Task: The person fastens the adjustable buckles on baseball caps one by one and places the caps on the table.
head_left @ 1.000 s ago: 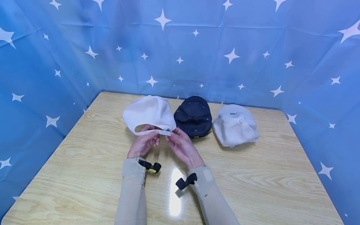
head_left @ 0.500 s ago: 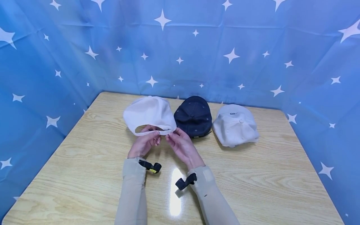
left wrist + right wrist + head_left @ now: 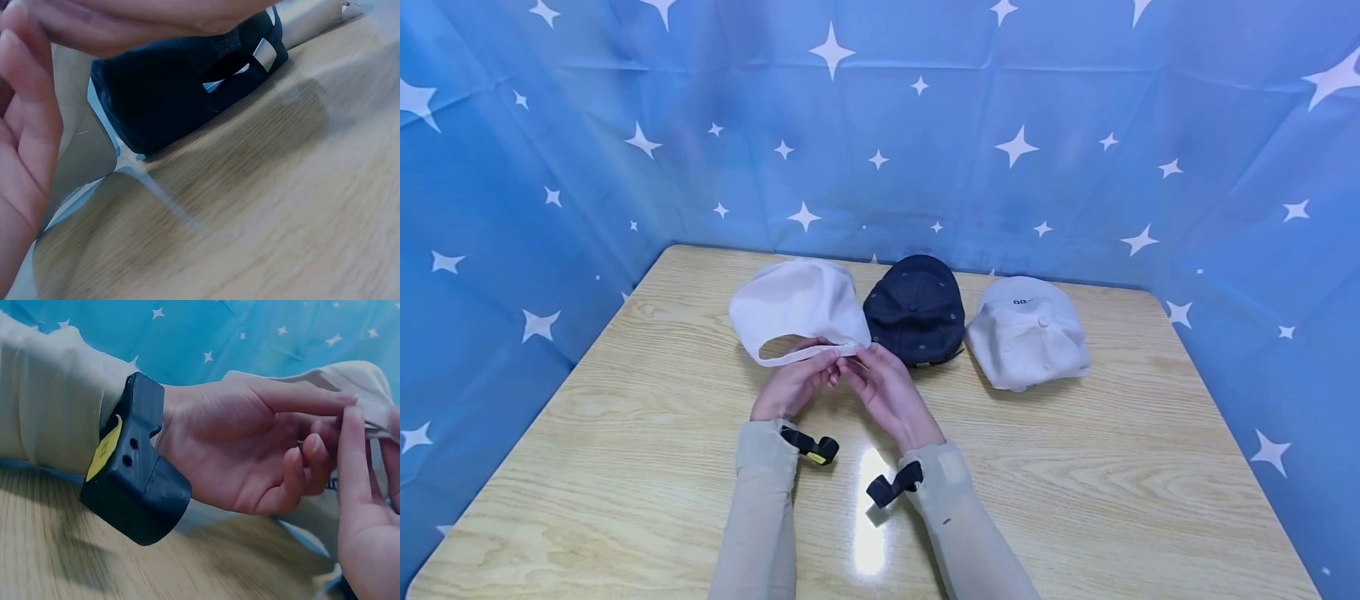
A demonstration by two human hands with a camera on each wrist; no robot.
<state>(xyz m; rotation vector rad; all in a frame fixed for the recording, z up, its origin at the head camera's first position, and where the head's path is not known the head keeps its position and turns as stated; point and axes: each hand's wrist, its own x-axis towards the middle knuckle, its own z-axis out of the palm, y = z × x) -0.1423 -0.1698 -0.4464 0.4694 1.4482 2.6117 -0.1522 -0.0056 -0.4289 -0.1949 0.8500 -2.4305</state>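
Note:
A white baseball cap (image 3: 797, 304) sits at the left of the row, its back opening facing me. My left hand (image 3: 793, 385) pinches the cap's back strap (image 3: 375, 415) between thumb and fingers. Right beside it, my right hand (image 3: 887, 393) pinches the strap's right end with thumb and forefinger. The fingertips of both hands almost meet there in the right wrist view, covering part of the strap. A navy baseball cap (image 3: 914, 308) sits just right of the white one; the left wrist view shows its back opening and metal buckle (image 3: 265, 55).
A second, off-white cap (image 3: 1030, 337) with small dark lettering stands right of the navy cap. All rest on a wood-grain table (image 3: 1112, 467). A blue star-patterned cloth (image 3: 925, 125) hangs behind and at both sides.
My left hand has slid right along the strap, close to my right fingers. A pale strap end seen between the hands one second ago is now covered. The right hand barely moved.

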